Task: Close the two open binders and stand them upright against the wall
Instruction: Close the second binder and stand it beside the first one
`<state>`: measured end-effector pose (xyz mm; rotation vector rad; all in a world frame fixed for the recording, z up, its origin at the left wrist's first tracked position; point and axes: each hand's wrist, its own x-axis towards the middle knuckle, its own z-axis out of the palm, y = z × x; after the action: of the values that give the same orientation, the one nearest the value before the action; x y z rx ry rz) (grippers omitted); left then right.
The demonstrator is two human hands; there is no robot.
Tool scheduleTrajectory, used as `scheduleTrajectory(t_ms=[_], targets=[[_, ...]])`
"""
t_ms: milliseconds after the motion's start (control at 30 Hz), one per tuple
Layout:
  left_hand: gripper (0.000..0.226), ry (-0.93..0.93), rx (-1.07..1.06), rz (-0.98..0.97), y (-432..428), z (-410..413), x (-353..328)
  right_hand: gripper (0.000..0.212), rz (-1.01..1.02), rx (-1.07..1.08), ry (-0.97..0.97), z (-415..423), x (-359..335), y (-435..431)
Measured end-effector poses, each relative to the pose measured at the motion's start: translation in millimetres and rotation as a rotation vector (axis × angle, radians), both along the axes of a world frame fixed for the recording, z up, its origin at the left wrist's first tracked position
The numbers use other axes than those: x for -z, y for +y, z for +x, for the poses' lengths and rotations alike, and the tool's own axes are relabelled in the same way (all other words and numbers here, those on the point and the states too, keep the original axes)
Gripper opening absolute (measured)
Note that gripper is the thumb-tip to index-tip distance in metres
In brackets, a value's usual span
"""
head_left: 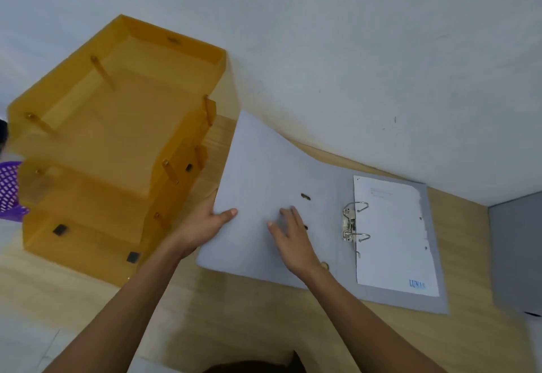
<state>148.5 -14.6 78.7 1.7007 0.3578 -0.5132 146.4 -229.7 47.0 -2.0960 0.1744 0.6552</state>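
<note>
We are looking down at our two arms reaching out over the wooden table point(234, 325). Our left hand point(205, 223) is pinching the outer edge of the binder point(264, 167)'s cover, thumb on top and the other fingers hidden under it, so we can lift that side. The cover is already tilting up off the table there. Our right hand point(293, 240) is lying flat and open on the inside of the same cover, touching it, and we think it is steadying the cover while it swings. The two hands are near each other but not touching.

Just past our right hand, the metal rings point(356, 223) are standing up in the middle of the binder. Beyond them, a white sheet point(393, 234) is lying on the back cover, which is resting flat. The cover needs to fold over toward that side to shut.

To the left of our left hand, orange stacked trays point(111, 126) are sitting close to the binder. Far off to our right, a grey thing point(516, 252) is showing at the edge; it may be the second binder, but we cannot tell. The wall point(352, 50) is waiting just behind everything.
</note>
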Motion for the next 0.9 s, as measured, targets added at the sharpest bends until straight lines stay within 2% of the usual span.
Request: scheduleTrajectory(t_ms=[200,300,367,433,500,567,667,767,900], targets=[[0.046,-0.193,0.105,0.192,27.2,-28.4,-58.7,0.077,0.203,-0.08,-0.048,-4.0,-40.1,41.2],[0.052,-0.224,0.214,0.255,25.9,-30.1,-86.0,0.075,0.313,-0.078,-0.04,-4.0,-53.1,48.3],[0.048,-0.215,0.224,0.135,9.1,-30.3,-99.1,0.074,0.388,-0.028,-0.019,-2.7,-64.5,46.2],[0.03,-0.163,0.166,-0.083,-17.7,-35.1,-104.1,0.063,0.463,0.053,0.003,2.3,-77.4,38.9],[0.049,-0.168,0.084,-0.233,-48.8,-39.1,-102.6,0.043,0.56,0.14,0.016,7.8,-91.0,25.2],[0.053,-0.204,0.051,-0.246,-81.7,-42.1,-90.7,0.042,0.634,0.23,0.006,13.5,-102.9,6.4],[0.06,-0.192,0.167,-0.168,-130.1,-43.2,-55.8,0.063,0.572,0.328,-0.038,21.6,-114.7,-30.3],[0.066,-0.139,0.219,0.083,-151.9,-46.3,-11.4,0.057,0.377,0.394,-0.131,21.3,-111.7,-70.9],[0.074,-0.03,0.12,0.205,-155.2,-52.7,34.0,0.063,0.287,0.371,-0.192,3.8,-101.4,-120.6]])
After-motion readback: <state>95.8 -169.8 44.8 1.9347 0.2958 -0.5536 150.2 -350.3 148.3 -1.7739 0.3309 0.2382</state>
